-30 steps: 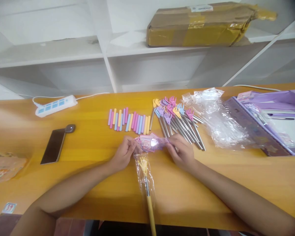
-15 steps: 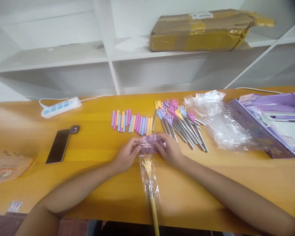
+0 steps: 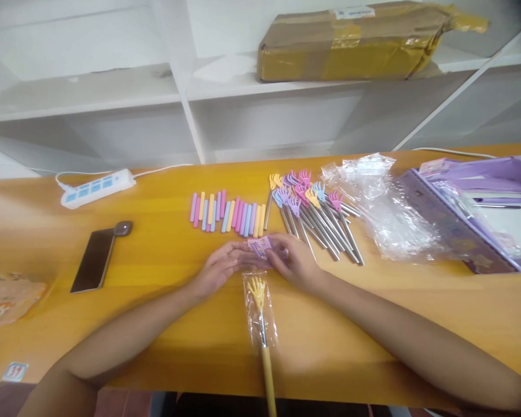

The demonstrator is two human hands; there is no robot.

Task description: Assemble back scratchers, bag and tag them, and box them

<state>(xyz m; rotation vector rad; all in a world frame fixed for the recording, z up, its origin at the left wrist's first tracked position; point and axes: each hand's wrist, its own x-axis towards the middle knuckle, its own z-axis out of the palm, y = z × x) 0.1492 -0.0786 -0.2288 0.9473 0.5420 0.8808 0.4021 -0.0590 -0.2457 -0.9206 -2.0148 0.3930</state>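
Observation:
A small purple printed card [image 3: 260, 248] is between my hands, at the top end of a clear plastic sleeve. My right hand [image 3: 293, 255] pinches the card's right side between thumb and fingers. From the left, my left hand [image 3: 221, 263] reaches to the card's edge with its fingers stretched out; the fingertips are partly hidden and blurred. Below the card lies a back scratcher [image 3: 257, 292] with a yellow hand-shaped head and a metal shaft. The clear sleeve [image 3: 271, 324] surrounds its upper part, and its yellow handle points toward me.
Several coloured handle tubes [image 3: 238, 216] lie in a row beyond my hands. Right of them is a pile of hand-headed metal rods [image 3: 325, 223], then clear plastic bags [image 3: 395, 226] and a purple box [image 3: 451, 226]. A phone [image 3: 93, 259] and a power strip [image 3: 98, 188] lie left.
My left hand has loosened from a pinch, its fingers now straighter at the card's edge. The card has tilted in my right hand. The whole view has shifted slightly.

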